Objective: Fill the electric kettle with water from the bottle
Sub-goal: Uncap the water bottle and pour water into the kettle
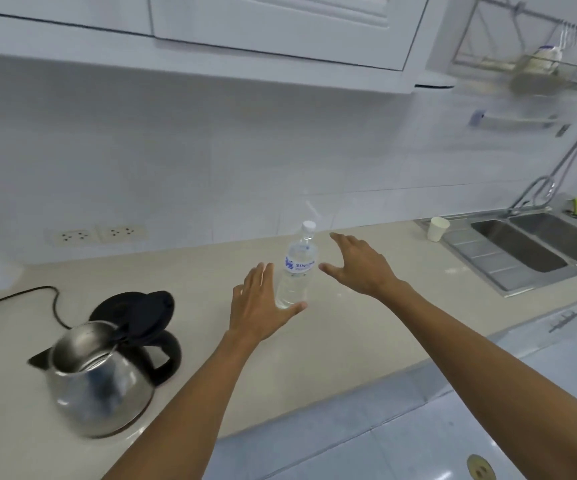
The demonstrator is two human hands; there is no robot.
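Observation:
A clear plastic water bottle with a white cap and blue label stands upright on the beige counter. My left hand is open just left of the bottle's lower part, thumb under its base edge. My right hand is open to the bottle's right, apart from it. A steel electric kettle with a black handle stands at the left, its black lid flipped up and the mouth open.
A black cord runs from the kettle toward the left edge. Wall sockets sit behind. A paper cup stands by the steel double sink at right. A dish rack hangs above.

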